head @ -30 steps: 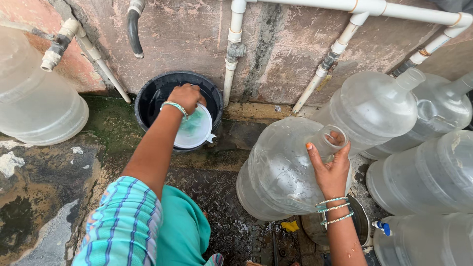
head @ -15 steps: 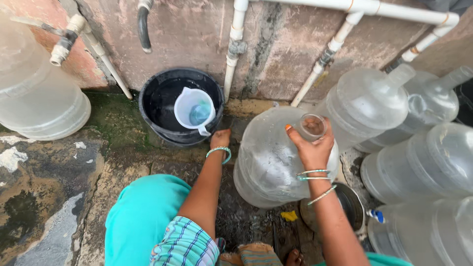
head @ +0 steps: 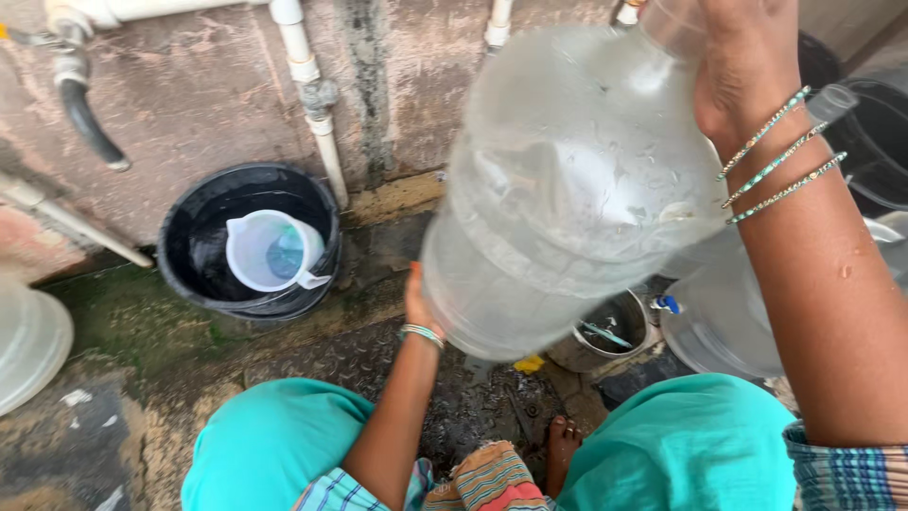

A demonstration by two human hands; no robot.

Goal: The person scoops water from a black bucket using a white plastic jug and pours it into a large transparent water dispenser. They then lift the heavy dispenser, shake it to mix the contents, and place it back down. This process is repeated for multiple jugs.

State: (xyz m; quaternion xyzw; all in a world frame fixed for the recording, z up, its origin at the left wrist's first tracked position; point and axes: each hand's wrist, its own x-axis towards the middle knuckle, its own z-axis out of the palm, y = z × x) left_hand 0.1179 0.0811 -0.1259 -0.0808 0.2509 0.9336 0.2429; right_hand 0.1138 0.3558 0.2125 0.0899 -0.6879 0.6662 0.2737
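A big clear plastic water jug (head: 577, 180) is tilted up off the ground, with a little water inside. My right hand (head: 747, 66), with thin bangles on the wrist, grips its neck at the top right. My left hand (head: 417, 301) presses flat against the jug's lower side near the base; most of its fingers are hidden behind the jug. A black bucket (head: 189, 241) stands by the wall at left. A white measuring jug (head: 272, 251) floats in the water inside it.
White pipes (head: 307, 80) and a black hose (head: 87, 118) run down the stained wall. Another clear jug (head: 28, 341) lies at far left, more at right (head: 719, 322). A small metal pot (head: 605, 331) sits under the lifted jug. My bare foot (head: 564, 443) rests on the wet ground.
The big jug has been lifted and tipped toward me, filling much of the view. My left hand moved from the bucket's edge to the jug's lower side. The measuring jug stays in the bucket.
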